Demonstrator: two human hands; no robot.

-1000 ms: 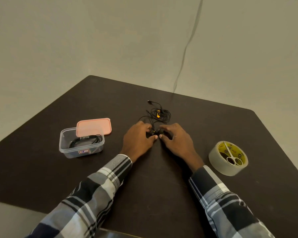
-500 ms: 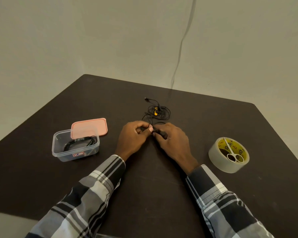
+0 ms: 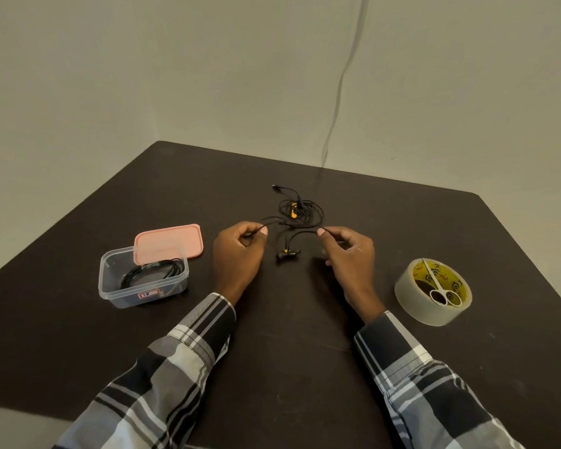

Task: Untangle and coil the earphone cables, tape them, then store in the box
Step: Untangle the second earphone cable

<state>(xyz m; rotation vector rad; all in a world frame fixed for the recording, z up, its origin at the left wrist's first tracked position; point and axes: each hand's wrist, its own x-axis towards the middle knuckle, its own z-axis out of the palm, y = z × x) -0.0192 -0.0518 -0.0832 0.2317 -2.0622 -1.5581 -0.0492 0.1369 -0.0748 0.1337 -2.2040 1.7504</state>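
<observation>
Left hand point(image 3: 238, 254) and right hand point(image 3: 348, 252) each pinch a strand of the earphone cable point(image 3: 300, 210), held apart, presumably to draw out the tangle.

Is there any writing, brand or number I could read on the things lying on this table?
None can be read.
Small red, white and blue sticker on the front of the clear plastic box: too blurred to read.
Yellow inner core of the clear packing tape roll: dark swirl marks and reddish print, too small to read.
Orange tag in the black earphone cable tangle: no text can be made out.
</observation>
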